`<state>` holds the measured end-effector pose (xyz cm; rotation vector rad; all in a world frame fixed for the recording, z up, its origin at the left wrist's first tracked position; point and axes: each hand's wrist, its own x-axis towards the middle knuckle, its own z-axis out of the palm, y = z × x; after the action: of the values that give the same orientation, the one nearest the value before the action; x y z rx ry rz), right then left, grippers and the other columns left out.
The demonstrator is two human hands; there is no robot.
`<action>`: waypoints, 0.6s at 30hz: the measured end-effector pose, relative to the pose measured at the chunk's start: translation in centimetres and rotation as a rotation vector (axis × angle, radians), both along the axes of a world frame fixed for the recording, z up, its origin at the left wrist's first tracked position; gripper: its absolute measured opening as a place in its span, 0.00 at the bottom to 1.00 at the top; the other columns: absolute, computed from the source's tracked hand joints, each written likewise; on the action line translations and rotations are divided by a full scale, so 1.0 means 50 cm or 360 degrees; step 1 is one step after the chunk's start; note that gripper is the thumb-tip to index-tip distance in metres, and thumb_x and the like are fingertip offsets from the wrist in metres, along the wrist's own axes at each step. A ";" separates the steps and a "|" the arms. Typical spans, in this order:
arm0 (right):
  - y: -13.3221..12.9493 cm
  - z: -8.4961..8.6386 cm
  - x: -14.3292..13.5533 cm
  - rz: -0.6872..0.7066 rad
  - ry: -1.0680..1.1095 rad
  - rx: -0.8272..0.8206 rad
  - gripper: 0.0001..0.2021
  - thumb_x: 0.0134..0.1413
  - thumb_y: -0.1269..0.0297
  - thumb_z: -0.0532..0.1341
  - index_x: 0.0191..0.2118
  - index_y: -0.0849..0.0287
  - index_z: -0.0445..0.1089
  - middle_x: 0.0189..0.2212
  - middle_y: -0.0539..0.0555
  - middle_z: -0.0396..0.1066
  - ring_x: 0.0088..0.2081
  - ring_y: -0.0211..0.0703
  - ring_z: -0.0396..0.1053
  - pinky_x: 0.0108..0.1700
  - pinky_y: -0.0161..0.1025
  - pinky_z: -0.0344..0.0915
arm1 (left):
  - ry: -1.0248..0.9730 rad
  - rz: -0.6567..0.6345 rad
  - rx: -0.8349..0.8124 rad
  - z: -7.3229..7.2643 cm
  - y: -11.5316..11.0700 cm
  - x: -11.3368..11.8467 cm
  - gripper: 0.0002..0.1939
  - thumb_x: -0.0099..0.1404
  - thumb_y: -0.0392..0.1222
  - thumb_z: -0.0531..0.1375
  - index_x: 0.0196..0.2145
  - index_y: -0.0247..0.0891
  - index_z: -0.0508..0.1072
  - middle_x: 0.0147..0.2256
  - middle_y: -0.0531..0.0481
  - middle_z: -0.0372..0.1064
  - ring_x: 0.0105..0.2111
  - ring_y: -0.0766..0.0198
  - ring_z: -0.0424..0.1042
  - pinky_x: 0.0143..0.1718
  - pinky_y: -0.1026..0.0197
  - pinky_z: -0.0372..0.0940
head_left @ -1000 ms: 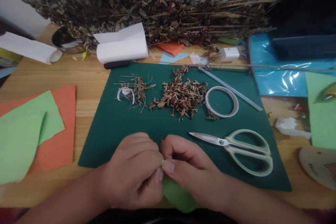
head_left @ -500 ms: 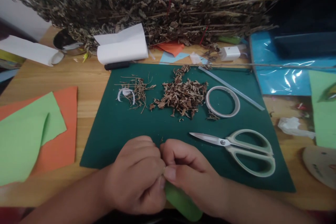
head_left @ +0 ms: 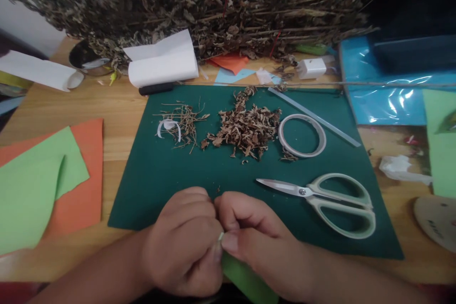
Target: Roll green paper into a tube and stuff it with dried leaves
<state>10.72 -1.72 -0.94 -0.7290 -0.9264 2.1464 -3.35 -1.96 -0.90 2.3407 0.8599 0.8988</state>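
Note:
My left hand [head_left: 187,242] and my right hand [head_left: 258,237] meet over the near edge of the green cutting mat [head_left: 160,171], fingers curled in. Pinched between them is a green piece of sheet [head_left: 247,280], felt or paper; its lower part hangs out beneath my right thumb, the rest is hidden by the fingers. Beyond the hands lies a pile of dried leaves [head_left: 251,128], with a heap of thin stems [head_left: 183,123] to its left. Scissors [head_left: 302,192] with pale handles rest to the right, near a tape roll [head_left: 322,140].
Bundled dried plants [head_left: 160,14] span the back. A glue stick [head_left: 313,116] lies at the mat's right. Orange sheet [head_left: 89,199] and green sheets [head_left: 32,199] cover the left side. Also there: a white paper roll [head_left: 164,69], a white adapter [head_left: 311,68] and a blue package [head_left: 384,102].
Both hands stay together in nearly the same place, with slight finger movement. A small pale edge of the green piece now shows between the thumbs. The view has shifted slightly.

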 end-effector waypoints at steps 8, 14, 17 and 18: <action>-0.007 -0.002 -0.001 -0.0017 0.0005 -0.0065 0.11 0.39 0.70 0.55 0.17 0.59 0.49 0.16 0.42 0.47 0.20 0.28 0.45 0.23 0.30 0.46 | 0.0013 -0.0030 -0.0010 0.003 0.002 -0.001 0.14 0.63 0.37 0.44 0.22 0.37 0.60 0.15 0.52 0.61 0.17 0.67 0.59 0.20 0.62 0.57; -0.007 -0.002 -0.002 -0.0020 0.0014 -0.0096 0.11 0.40 0.70 0.54 0.17 0.59 0.49 0.16 0.42 0.48 0.20 0.28 0.46 0.23 0.30 0.46 | 0.0016 -0.0029 0.0014 0.001 0.003 -0.001 0.12 0.63 0.36 0.44 0.24 0.37 0.60 0.16 0.51 0.62 0.17 0.67 0.60 0.21 0.62 0.57; -0.005 -0.004 -0.001 -0.0007 0.0019 -0.0108 0.11 0.39 0.71 0.54 0.16 0.59 0.49 0.16 0.42 0.47 0.20 0.28 0.45 0.22 0.30 0.46 | 0.0017 -0.0045 0.0031 -0.001 0.002 -0.001 0.11 0.62 0.36 0.44 0.24 0.38 0.60 0.15 0.51 0.62 0.17 0.67 0.60 0.20 0.62 0.57; -0.005 -0.004 -0.001 0.0000 0.0024 -0.0119 0.11 0.38 0.72 0.54 0.16 0.59 0.49 0.16 0.42 0.47 0.19 0.28 0.45 0.22 0.30 0.45 | 0.0027 -0.0047 0.0033 -0.002 0.001 -0.001 0.11 0.62 0.35 0.44 0.24 0.38 0.60 0.15 0.51 0.62 0.17 0.67 0.60 0.20 0.62 0.57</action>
<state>10.67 -1.95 -1.15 -0.7483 -0.8422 2.1933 -3.39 -1.90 -1.00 2.3759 0.8245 0.8813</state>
